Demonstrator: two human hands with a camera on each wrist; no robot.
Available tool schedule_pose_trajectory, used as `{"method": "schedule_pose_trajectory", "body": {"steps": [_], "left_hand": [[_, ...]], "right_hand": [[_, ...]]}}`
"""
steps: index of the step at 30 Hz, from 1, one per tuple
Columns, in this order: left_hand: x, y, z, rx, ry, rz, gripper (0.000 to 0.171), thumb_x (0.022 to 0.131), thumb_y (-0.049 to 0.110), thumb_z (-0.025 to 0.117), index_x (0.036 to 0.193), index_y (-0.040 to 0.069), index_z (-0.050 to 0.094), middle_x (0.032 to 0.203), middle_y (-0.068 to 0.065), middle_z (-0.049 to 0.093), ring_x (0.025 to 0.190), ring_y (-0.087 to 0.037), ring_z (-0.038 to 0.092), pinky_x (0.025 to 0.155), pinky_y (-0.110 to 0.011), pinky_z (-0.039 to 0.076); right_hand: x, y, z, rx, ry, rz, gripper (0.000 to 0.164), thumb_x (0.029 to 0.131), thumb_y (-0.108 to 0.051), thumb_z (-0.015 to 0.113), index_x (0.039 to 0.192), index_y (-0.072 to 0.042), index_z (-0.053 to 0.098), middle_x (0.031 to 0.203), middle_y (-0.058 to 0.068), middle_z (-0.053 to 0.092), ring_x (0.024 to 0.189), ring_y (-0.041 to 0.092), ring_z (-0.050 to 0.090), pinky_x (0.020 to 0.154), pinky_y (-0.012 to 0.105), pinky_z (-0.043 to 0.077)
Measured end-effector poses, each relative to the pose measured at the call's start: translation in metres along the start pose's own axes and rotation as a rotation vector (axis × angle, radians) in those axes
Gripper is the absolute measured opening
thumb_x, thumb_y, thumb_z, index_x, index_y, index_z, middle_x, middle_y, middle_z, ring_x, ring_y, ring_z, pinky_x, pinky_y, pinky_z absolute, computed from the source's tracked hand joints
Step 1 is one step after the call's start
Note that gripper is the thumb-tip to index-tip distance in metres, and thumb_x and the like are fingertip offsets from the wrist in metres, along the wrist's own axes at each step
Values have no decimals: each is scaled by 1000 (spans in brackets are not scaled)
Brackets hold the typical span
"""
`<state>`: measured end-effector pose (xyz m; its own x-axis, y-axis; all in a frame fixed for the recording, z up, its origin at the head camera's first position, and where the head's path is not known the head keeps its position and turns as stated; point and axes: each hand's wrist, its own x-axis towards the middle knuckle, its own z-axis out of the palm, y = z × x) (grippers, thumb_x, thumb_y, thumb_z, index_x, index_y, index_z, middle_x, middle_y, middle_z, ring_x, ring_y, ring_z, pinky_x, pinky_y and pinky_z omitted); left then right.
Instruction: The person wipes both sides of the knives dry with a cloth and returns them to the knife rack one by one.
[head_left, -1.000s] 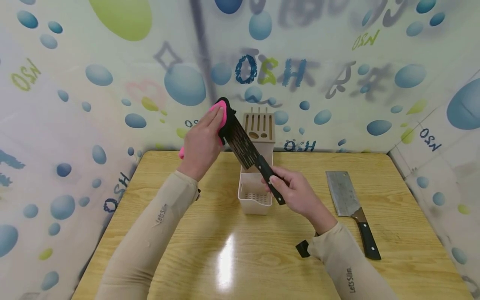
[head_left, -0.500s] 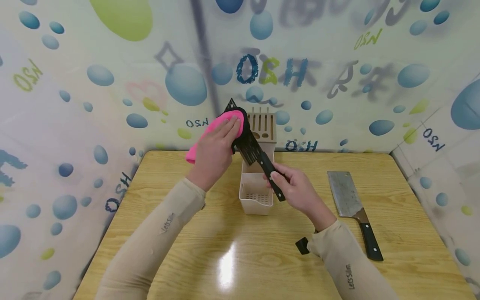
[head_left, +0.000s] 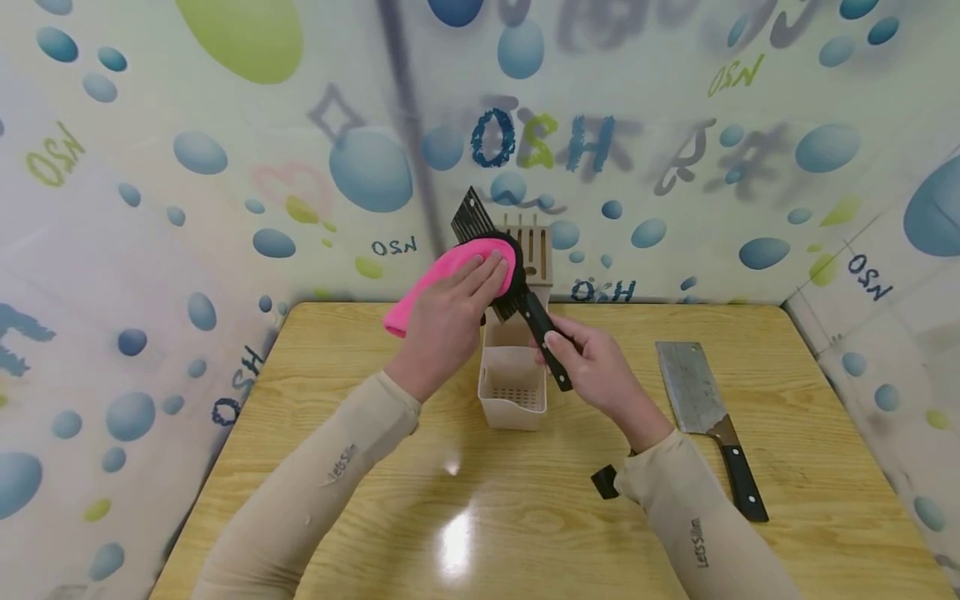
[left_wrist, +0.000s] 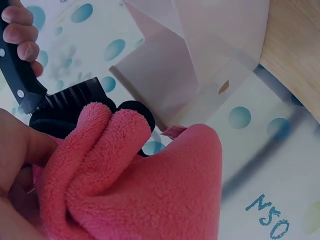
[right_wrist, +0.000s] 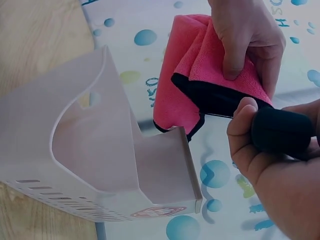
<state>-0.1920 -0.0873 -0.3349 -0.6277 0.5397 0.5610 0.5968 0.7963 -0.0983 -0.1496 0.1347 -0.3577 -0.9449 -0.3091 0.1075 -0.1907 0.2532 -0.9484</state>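
My right hand (head_left: 600, 367) grips the black riveted handle of a kitchen knife (head_left: 471, 218), held tilted up to the left above the table. Its broad dark blade has pale lines running along it. Folded over the blade near the handle is a pink cloth (head_left: 420, 298) with black edging, which hides the blade's middle. My left hand (head_left: 442, 329) holds the cloth against the blade, fingers on the near face; its thumb (right_wrist: 234, 62) shows on the other side in the right wrist view. The blade tip sticks out beyond the cloth.
Behind the knife stands a pale plastic knife holder (head_left: 512, 417) with a slotted brown top (head_left: 541, 250) and a perforated front bin. A metal cleaver (head_left: 693, 392) with a black handle lies on the wooden table (head_left: 375, 517) to the right. Patterned sheets surround the table.
My left hand has slid the cloth down the blade, from the tip toward the handle, uncovering the tip. My right hand stays nearly where it was, still gripping the knife.
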Motion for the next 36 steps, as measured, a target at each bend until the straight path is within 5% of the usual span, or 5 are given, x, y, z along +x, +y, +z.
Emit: {"method": "schedule_pose_trajectory", "body": {"steps": [8, 16, 22, 32, 36], "left_hand": [[-1, 4, -4, -2, -1, 38, 55, 93, -10, 59, 145, 6, 60, 146, -11, 60, 132, -27, 60, 105, -36, 53], [9, -9, -13, -4, 48, -28, 56, 90, -8, 63, 145, 3, 60, 147, -12, 60, 137, -26, 57, 112, -36, 47], [11, -17, -20, -15, 64, -61, 59, 88, -10, 62, 146, 4, 59, 149, -11, 59, 137, -26, 56, 108, -36, 51], [8, -6, -21, -34, 1, -37, 66, 85, -7, 75, 147, 7, 58, 150, -10, 57, 139, -26, 55, 98, -36, 57], [7, -1, -18, -25, 21, 21, 58, 88, -9, 67, 145, 5, 60, 148, -10, 60, 137, -24, 57, 108, -34, 51]], "right_hand": [[2, -2, 1, -24, 22, 14, 38, 110, -11, 47, 142, 6, 57, 111, 24, 74, 102, 40, 72, 92, 51, 59], [-4, -4, -2, 5, -21, -74, 40, 108, -5, 48, 146, 8, 52, 104, 26, 67, 88, 22, 66, 80, 29, 56], [-8, -3, -7, 57, -76, -128, 48, 108, -2, 48, 154, 5, 42, 98, 21, 63, 80, 21, 62, 75, 27, 55], [-5, -7, -7, 35, 19, -11, 42, 105, -8, 58, 145, 5, 52, 93, 16, 62, 75, 23, 59, 68, 28, 50], [-4, -9, -6, 53, 55, -1, 41, 105, -8, 59, 143, 5, 55, 88, 14, 60, 72, 28, 56, 64, 27, 45]]}}
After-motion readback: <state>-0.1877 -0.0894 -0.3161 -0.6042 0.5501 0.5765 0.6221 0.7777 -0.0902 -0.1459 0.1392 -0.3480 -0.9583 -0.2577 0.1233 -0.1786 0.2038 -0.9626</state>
